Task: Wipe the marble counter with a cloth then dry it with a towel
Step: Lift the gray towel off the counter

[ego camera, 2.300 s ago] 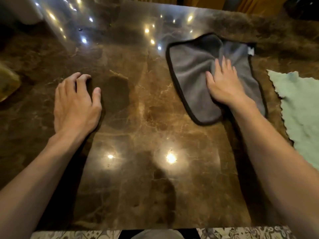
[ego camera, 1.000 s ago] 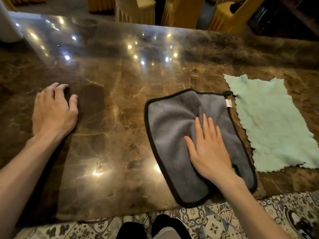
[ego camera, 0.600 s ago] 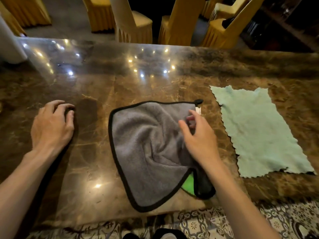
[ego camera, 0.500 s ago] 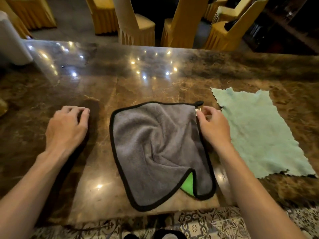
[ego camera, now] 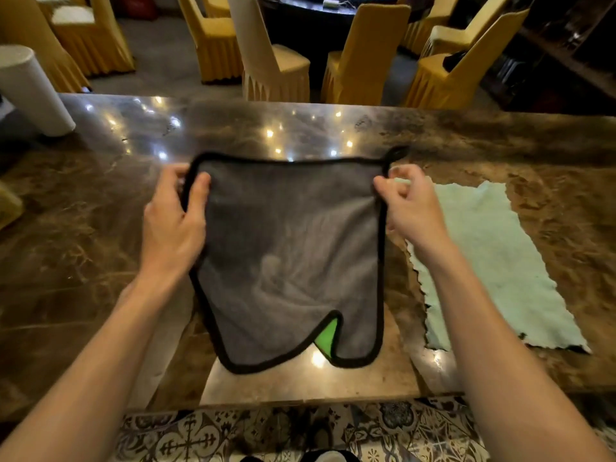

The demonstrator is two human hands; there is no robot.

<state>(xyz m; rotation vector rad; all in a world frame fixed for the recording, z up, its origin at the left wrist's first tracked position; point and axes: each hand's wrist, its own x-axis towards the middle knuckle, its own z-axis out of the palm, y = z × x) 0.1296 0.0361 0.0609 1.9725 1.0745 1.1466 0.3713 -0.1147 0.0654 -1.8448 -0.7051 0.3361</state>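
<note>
Patterned floor tiles [ego camera: 186, 438] ran along the bottom edge, cut off by the frame; something dark and pale at bottom centre was too cropped to identify. Above them lay the brown marble tabletop [ego camera: 76, 268], glossy, with ceiling lights mirrored in it, its left and right ends out of frame.

Both forearms reached in from the lower corners. Left hand [ego camera: 173, 221] pinched the upper left corner of the grey cloth [ego camera: 290, 255], thumb on the near face, fingers hidden behind it. Right hand [ego camera: 410, 208] pinched the upper right edge, fingers curled. Cloth stretched between the two hands, black-bound, with a small black loop at its upper right corner. Lower edge sagged over the tabletop; whether it touched the marble could not be told. One lower corner folded back, showing a bright green underside. Cloth blurred in places.

Pale green towel [ego camera: 500, 261] lay flat on the tabletop just right of the cloth, partly covered by the right forearm and wrist.

Far left, a white cylinder [ego camera: 30, 91] stood near the back edge; contents not visible. Beyond the tabletop, chairs in yellow covers [ego camera: 360, 58] surrounded a dark round table, mostly cut off.
</note>
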